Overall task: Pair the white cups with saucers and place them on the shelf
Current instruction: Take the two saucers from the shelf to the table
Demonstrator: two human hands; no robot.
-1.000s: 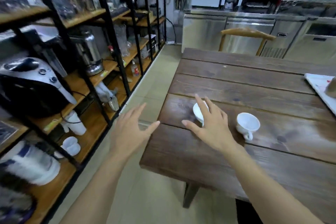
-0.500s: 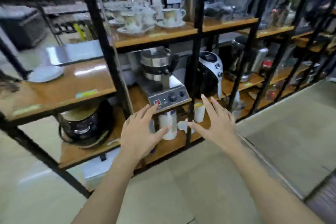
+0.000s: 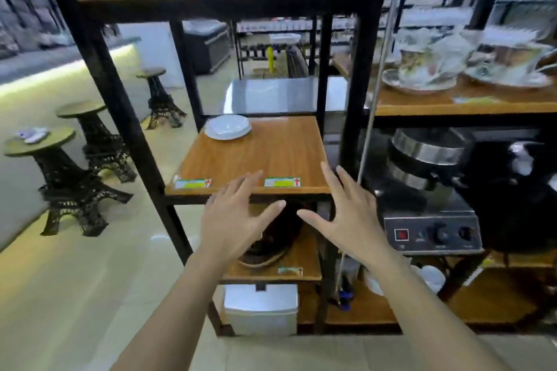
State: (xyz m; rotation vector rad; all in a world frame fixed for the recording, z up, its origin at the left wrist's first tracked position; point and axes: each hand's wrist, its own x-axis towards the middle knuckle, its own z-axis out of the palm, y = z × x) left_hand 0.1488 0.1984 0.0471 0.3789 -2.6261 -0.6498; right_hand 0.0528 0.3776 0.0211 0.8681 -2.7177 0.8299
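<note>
A small stack of white saucers (image 3: 228,127) lies at the far left corner of a wooden shelf board (image 3: 271,156) in a black metal rack. My left hand (image 3: 233,218) and my right hand (image 3: 345,215) hover just in front of that board's near edge, both with fingers spread and nothing in them. The saucers sit well beyond both hands. No plain white cup shows on this board. White cups (image 3: 432,277) are partly visible on a low shelf to the right, behind my right forearm.
Patterned cups on saucers (image 3: 428,72) stand on the right-hand shelf. Below them sits a steel waffle maker (image 3: 428,190). A black upright post (image 3: 358,69) divides the two bays. Black stools (image 3: 75,159) stand on the tiled floor at left. A white box (image 3: 260,307) rests under the rack.
My view has swung from the wooden table with two white cups round to the rack, then further left to the bay with the saucers. Both hands stay open and raised.
</note>
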